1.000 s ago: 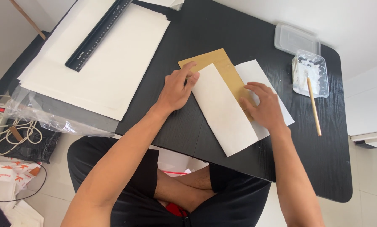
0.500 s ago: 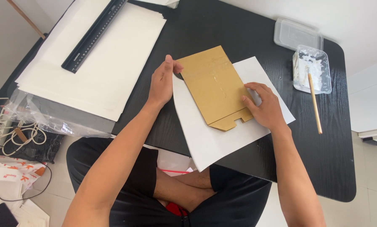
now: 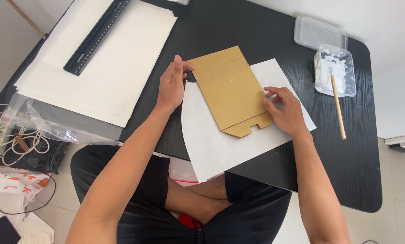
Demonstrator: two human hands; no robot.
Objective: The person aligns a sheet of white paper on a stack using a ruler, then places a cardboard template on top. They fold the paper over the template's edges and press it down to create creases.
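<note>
– Where's the card [image 3: 231,90] from your hands?

– Between them. It lies flat on the white sheet [image 3: 238,131], its long axis slanting from the far-left corner down to the notched end near me

– Which hand is closer?

– Both touch it. My left hand [image 3: 171,85] is open, fingers flat by the card's far-left corner. My right hand [image 3: 287,110] presses curled fingertips on the card's right edge, near the notch; it grips nothing

– Anything beyond?

– A tub [image 3: 334,70] with a stick [image 3: 338,106], right of the card
</note>
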